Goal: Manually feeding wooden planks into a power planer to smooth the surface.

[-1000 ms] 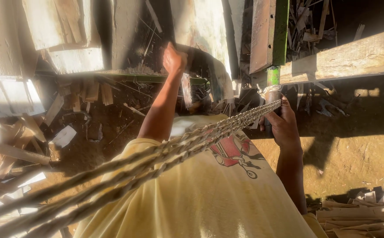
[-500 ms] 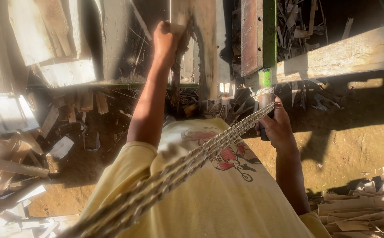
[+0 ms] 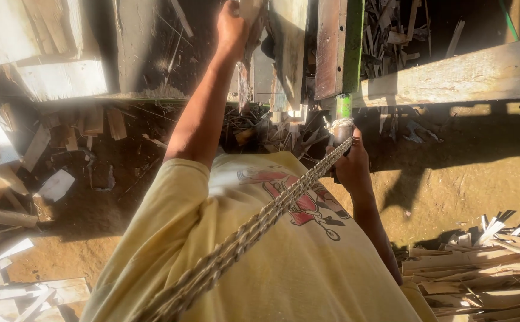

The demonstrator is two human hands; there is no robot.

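My left hand [image 3: 231, 27] is stretched far forward and up, its fingers closed on the edge of a pale wooden strip [image 3: 250, 12] at the top of the view. Lower down, in front of my yellow shirt, my right hand [image 3: 349, 167] grips a dark upright handle with a green top [image 3: 344, 107]. Several twisted rope strands [image 3: 242, 238] run taut from the lower left across my chest and are tied around that handle just above my right hand.
A green-edged wooden frame [image 3: 337, 48] stands ahead, with a long pale beam [image 3: 463, 74] running to the right. Wood scraps and boards [image 3: 9, 197] litter the dirt on the left. A pile of thin slats [image 3: 480, 268] lies at the lower right.
My left hand has risen higher and farther forward, up to the wooden strip. My right hand stays on the handle with the rope still taut.
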